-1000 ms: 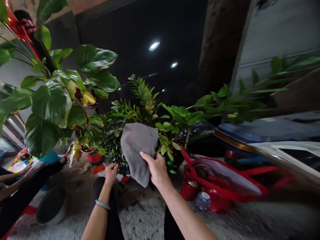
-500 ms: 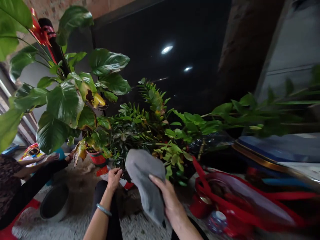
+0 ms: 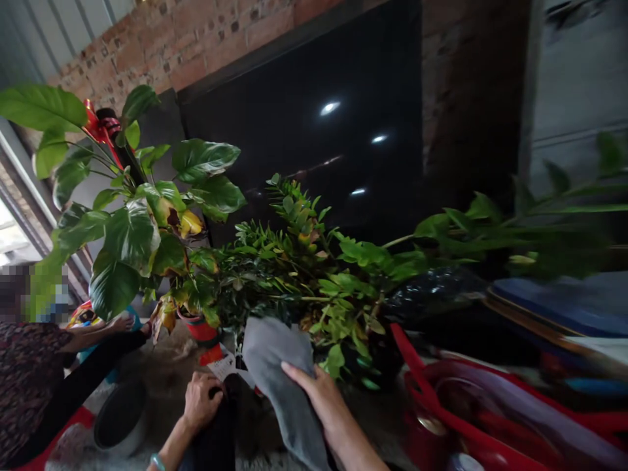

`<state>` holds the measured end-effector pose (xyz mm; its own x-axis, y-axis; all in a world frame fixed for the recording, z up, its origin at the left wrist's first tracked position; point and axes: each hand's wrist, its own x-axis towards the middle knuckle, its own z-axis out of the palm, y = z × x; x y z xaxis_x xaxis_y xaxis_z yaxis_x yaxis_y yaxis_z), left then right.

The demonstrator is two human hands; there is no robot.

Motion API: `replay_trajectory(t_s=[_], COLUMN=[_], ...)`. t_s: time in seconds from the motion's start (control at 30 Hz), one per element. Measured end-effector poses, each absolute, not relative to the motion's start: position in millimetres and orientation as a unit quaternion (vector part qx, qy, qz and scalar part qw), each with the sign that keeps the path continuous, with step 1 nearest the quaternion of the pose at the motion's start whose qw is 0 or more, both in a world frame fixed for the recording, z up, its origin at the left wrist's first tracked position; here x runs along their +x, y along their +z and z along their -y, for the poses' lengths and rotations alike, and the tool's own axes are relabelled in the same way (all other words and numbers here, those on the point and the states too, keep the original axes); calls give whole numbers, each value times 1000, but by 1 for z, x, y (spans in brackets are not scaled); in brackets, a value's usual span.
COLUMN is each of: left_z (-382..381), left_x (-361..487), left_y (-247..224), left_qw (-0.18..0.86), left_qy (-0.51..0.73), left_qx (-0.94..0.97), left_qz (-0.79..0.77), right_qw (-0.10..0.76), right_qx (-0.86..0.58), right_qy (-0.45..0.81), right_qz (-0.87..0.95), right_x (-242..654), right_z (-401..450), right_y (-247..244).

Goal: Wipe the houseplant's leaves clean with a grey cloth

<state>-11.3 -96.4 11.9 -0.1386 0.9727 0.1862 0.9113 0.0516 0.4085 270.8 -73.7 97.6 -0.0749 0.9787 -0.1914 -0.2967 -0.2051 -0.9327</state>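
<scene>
A limp grey sock-shaped piece of cloth (image 3: 277,366) hangs in front of the plants, wide at the top and narrowing downward. My right hand (image 3: 318,396) grips its side, with the thumb lying over the front. Over my dark-trousered knee, my left hand (image 3: 202,398) is closed, its fingers curled. What those fingers hold, if anything, is hidden. A pale bracelet (image 3: 157,462) circles the left wrist. Just beyond the left hand lies a white printed paper (image 3: 224,366).
Potted plants (image 3: 294,275) stand against a dark glossy panel (image 3: 304,144). At left, another person (image 3: 34,386) sits near a grey bucket (image 3: 120,418). A red bag (image 3: 485,418) is on the right, below a stack with a blue top (image 3: 559,297).
My view has tilted up and shifted. My left hand has drawn back lower and to the left, toward the knee. The grey cloth stays in my right hand, slightly lower in view.
</scene>
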Motion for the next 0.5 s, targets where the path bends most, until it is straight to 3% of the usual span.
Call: replay_trajectory(t_s=[0.13,0.2,0.4,0.5], left_z=[117,122,146,151], left_x=[0,6,-13,-33], left_y=[13,13,7,5], left_qw=[71,69,48,42], left_qy=[118,75,86,101], left_qx=[618,600,586,581], left_qz=[-774,-794,-805,-807], right_qw=[612,616,438,429], right_qx=[-429,-406,-446,-457], right_qy=[569,591,677,659], right_qz=[343,326,388,416], right_x=[270,254,220,227], right_z=[34,17,48,74], right_y=[157,167,113,103])
